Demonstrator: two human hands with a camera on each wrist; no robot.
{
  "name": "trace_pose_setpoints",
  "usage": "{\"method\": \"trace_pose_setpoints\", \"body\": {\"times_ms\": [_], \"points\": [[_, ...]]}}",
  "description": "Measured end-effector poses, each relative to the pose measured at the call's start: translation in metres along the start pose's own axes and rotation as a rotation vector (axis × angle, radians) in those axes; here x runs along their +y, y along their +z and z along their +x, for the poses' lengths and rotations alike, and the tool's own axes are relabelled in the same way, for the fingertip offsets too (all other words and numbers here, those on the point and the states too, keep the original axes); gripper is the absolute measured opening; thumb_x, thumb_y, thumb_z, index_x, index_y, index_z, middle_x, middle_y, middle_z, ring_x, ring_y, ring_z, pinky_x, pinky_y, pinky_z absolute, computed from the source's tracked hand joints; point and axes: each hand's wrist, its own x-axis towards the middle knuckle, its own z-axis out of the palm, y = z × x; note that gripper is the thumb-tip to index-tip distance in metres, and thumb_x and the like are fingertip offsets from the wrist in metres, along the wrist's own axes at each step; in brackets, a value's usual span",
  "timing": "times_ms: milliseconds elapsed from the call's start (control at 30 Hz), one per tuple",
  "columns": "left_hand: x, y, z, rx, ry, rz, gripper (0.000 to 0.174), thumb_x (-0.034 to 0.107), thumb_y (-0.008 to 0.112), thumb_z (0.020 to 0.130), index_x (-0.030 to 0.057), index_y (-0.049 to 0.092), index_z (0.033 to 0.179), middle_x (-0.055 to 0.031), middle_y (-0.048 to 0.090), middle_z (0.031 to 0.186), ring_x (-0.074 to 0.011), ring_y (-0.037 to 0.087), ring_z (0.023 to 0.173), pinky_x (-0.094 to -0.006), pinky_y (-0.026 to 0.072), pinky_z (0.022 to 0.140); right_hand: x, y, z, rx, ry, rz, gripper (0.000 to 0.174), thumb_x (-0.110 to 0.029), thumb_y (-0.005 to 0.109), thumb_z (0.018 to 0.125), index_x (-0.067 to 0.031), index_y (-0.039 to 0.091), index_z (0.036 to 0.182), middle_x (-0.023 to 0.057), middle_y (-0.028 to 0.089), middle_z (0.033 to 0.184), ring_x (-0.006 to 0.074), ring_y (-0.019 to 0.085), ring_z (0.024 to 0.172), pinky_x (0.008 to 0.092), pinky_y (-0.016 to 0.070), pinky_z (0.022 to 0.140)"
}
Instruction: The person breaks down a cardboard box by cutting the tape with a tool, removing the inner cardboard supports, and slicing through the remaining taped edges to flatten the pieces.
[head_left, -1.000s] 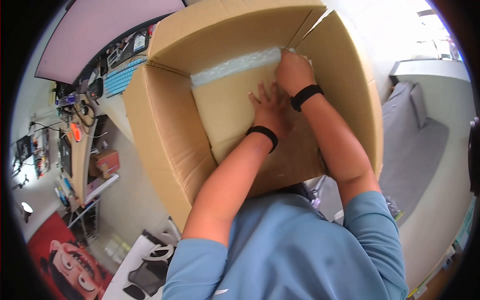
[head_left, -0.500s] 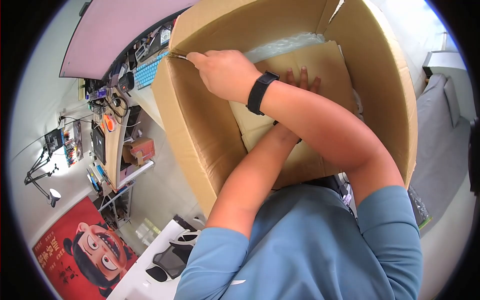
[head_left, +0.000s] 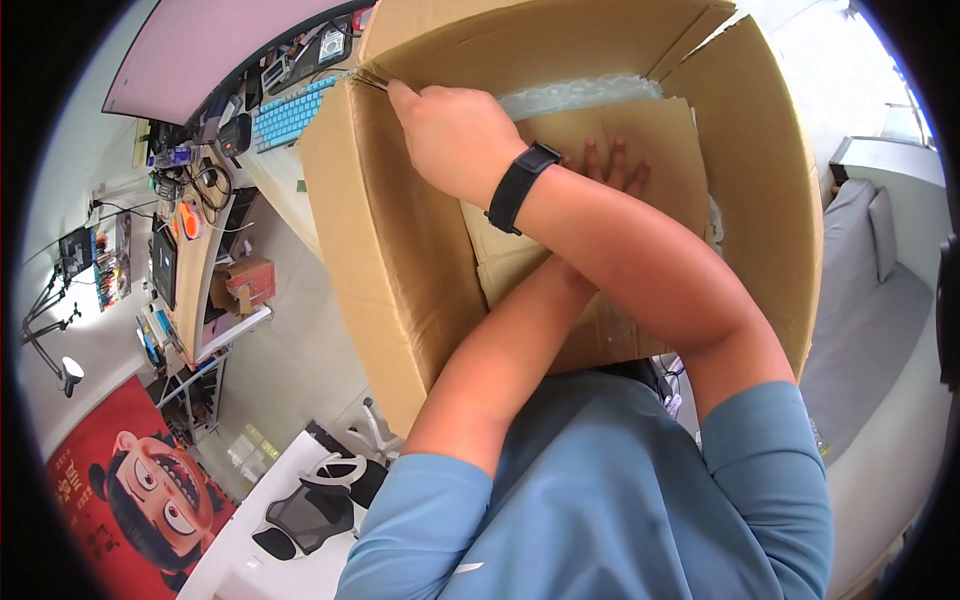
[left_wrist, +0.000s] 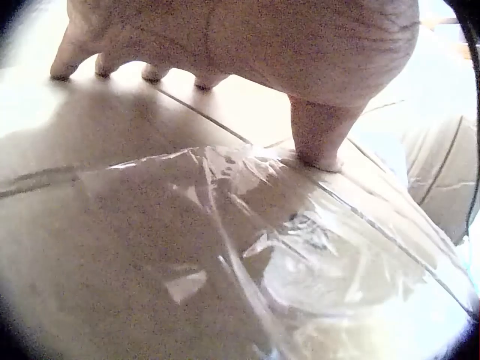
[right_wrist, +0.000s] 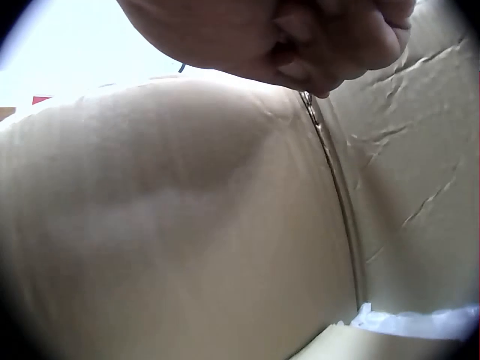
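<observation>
A large open cardboard box (head_left: 385, 250) stands before the person, with a flat cardboard piece (head_left: 665, 145) inside. Spread fingertips and thumb of the left hand (head_left: 615, 168) rest on that piece; the left wrist view shows the hand (left_wrist: 247, 45) arched over a seam, with clear tape (left_wrist: 225, 247) nearby. Crossing above the left forearm, the right hand (head_left: 455, 140) is at the box's upper left corner. Its fingers are curled in the right wrist view, the hand (right_wrist: 300, 37) touching the top of the corner seam (right_wrist: 330, 157); anything inside the grasp is hidden.
Bubble wrap (head_left: 580, 95) lies along the box's far inner wall. To the left are a blue keyboard (head_left: 290, 115), a monitor (head_left: 220, 45) and a cluttered desk. A grey sofa (head_left: 860, 320) is at the right, a white table (head_left: 270, 500) at lower left.
My right hand has moved from the far right inner corner to the upper left corner, crossing over the left arm. My left hand stays spread on the cardboard, slightly farther in. The head view has shifted.
</observation>
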Motion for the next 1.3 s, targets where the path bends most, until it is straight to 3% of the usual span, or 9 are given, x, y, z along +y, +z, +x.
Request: {"method": "trace_pose_setpoints", "body": {"times_ms": [467, 533, 667, 733, 800, 900, 1000, 1200, 1300], "points": [[0.000, -0.016, 0.009, -0.341, -0.060, -0.099, 0.090, 0.064, 0.057, 0.082, 0.0257, 0.024, 0.157, -0.0194, 0.012, 0.163, -0.0539, 0.015, 0.145, -0.0744, 0.0151, 0.108, -0.007, 0.012, 0.002, -0.088, 0.035, -0.082, 0.038, -0.008, 0.052, 0.084, 0.0093, 0.058, 0.118, 0.0164, 0.071, 0.084, 0.0281, 0.071, 0.078, 0.0363, 0.0568, 0.067], [0.001, -0.019, 0.010, -0.350, -0.062, -0.107, 0.090, 0.065, 0.057, 0.082, 0.0258, 0.024, 0.157, -0.0192, 0.012, 0.163, -0.0537, 0.014, 0.145, -0.0744, 0.0149, 0.108, -0.010, 0.021, 0.010, 0.007, 0.030, -0.101, 0.032, -0.008, 0.052, 0.084, 0.0079, 0.059, 0.111, 0.0170, 0.071, 0.083, 0.0281, 0.071, 0.076, 0.0359, 0.0573, 0.068], [0.001, -0.005, 0.009, -0.292, -0.078, -0.081, 0.091, 0.066, 0.057, 0.082, 0.0263, 0.025, 0.157, -0.0195, 0.012, 0.163, -0.0537, 0.012, 0.146, -0.0747, 0.0145, 0.108, -0.007, 0.014, -0.001, -0.062, 0.046, -0.095, 0.028, -0.007, 0.052, 0.084, 0.0080, 0.059, 0.107, 0.0192, 0.071, 0.084, 0.0282, 0.072, 0.078, 0.0368, 0.0576, 0.068], [0.002, -0.002, 0.008, -0.288, -0.078, -0.068, 0.091, 0.066, 0.057, 0.082, 0.0267, 0.024, 0.157, -0.0194, 0.012, 0.163, -0.0538, 0.013, 0.146, -0.0749, 0.0146, 0.108, -0.006, 0.013, -0.003, -0.085, 0.027, -0.096, 0.029, -0.007, 0.052, 0.084, 0.0078, 0.059, 0.107, 0.0188, 0.071, 0.083, 0.0283, 0.072, 0.077, 0.0376, 0.0575, 0.066], [0.003, -0.005, 0.010, -0.285, -0.074, -0.058, 0.091, 0.066, 0.057, 0.082, 0.0272, 0.024, 0.157, -0.0194, 0.012, 0.163, -0.0539, 0.013, 0.145, -0.0751, 0.0147, 0.108, -0.006, 0.015, 0.001, -0.093, 0.058, -0.065, 0.043, -0.006, 0.052, 0.083, 0.0092, 0.054, 0.124, 0.0189, 0.070, 0.085, 0.0303, 0.070, 0.078, 0.0382, 0.0562, 0.068], [0.001, -0.010, 0.009, -0.350, -0.076, -0.105, 0.089, 0.065, 0.056, 0.082, 0.0285, 0.024, 0.157, -0.0190, 0.011, 0.163, -0.0536, 0.012, 0.146, -0.0756, 0.0131, 0.108, -0.006, 0.021, 0.006, -0.065, 0.048, -0.103, 0.044, -0.005, 0.052, 0.083, 0.0091, 0.053, 0.125, 0.0190, 0.070, 0.085, 0.0304, 0.070, 0.078, 0.0383, 0.0562, 0.068], [0.000, 0.002, 0.008, -0.244, -0.067, -0.047, 0.089, 0.064, 0.057, 0.082, 0.0276, 0.023, 0.157, -0.0196, 0.011, 0.163, -0.0543, 0.013, 0.145, -0.0758, 0.0131, 0.108, 0.000, 0.015, -0.005, -0.097, 0.040, -0.084, 0.042, -0.006, 0.052, 0.083, 0.0083, 0.054, 0.122, 0.0188, 0.070, 0.085, 0.0302, 0.070, 0.078, 0.0377, 0.0565, 0.068], [0.000, -0.008, 0.010, -0.359, -0.063, -0.124, 0.089, 0.063, 0.057, 0.083, 0.0276, 0.023, 0.157, -0.0196, 0.011, 0.163, -0.0543, 0.012, 0.145, -0.0759, 0.0135, 0.108, -0.003, 0.021, 0.004, -0.113, 0.066, -0.084, 0.044, -0.006, 0.051, 0.084, 0.0088, 0.053, 0.125, 0.0200, 0.070, 0.088, 0.0307, 0.070, 0.079, 0.0390, 0.0554, 0.068], [0.001, -0.002, 0.008, -0.286, -0.086, -0.085, 0.089, 0.064, 0.056, 0.083, 0.0289, 0.023, 0.157, -0.0180, 0.011, 0.164, -0.0533, 0.012, 0.146, -0.0755, 0.0130, 0.108, 0.001, 0.022, -0.002, -0.099, 0.051, -0.079, 0.044, -0.006, 0.052, 0.083, 0.0088, 0.053, 0.125, 0.0201, 0.070, 0.087, 0.0307, 0.070, 0.079, 0.0391, 0.0556, 0.067]]}}
